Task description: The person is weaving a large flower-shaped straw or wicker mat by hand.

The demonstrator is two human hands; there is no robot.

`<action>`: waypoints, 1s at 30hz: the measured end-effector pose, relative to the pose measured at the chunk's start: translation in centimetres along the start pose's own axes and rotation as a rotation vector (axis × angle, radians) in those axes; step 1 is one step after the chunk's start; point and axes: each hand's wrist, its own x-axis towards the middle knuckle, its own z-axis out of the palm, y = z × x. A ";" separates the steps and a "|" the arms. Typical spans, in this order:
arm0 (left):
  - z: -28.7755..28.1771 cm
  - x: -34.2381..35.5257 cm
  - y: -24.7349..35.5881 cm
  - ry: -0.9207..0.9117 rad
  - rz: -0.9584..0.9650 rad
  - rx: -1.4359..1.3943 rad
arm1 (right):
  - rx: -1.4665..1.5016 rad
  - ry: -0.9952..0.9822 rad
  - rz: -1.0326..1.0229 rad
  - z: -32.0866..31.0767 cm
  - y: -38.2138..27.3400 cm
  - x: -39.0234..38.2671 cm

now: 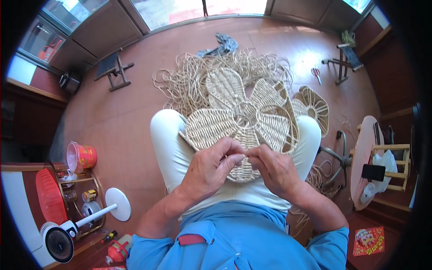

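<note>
Across my lap lies a large flower-shaped weaving [209, 128] of pale straw cord, its broad petals spread around a ringed centre. Above its near petal, my left hand [216, 166] and my right hand [275, 172] meet fingertip to fingertip. Both are closed in a pinch. A tiny pale bit shows between the fingertips, too small to name. Open rib-like frame parts [292, 128] of the same piece stand at its right side. Beyond my knees spreads a big loose heap of straw cord [182, 90].
A smaller woven flower piece [320, 110] lies beyond my right knee, with red-handled scissors [317, 74] farther off. Folding stools [114, 72] stand at the far left and right. A round table [362, 153] is at the right, a white fan [60, 243] and red bucket [83, 157] at the left.
</note>
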 end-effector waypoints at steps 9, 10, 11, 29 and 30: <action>0.8 -4.2 -5.6 0.281 0.055 0.214 | 0.657 0.073 0.635 -1.6 0.3 -3.4; 1.5 -4.2 -5.9 0.243 0.206 0.372 | 0.661 0.067 0.648 -1.7 0.9 -3.3; 2.3 -5.0 -6.1 0.193 0.335 0.516 | 0.578 0.105 0.577 -1.5 1.6 -3.8; 4.0 -6.0 -7.3 0.217 0.415 0.771 | 0.455 0.142 0.518 0.7 1.2 -6.2; 4.1 -6.0 -7.2 0.212 0.414 0.775 | 0.457 0.143 0.519 0.7 1.3 -6.3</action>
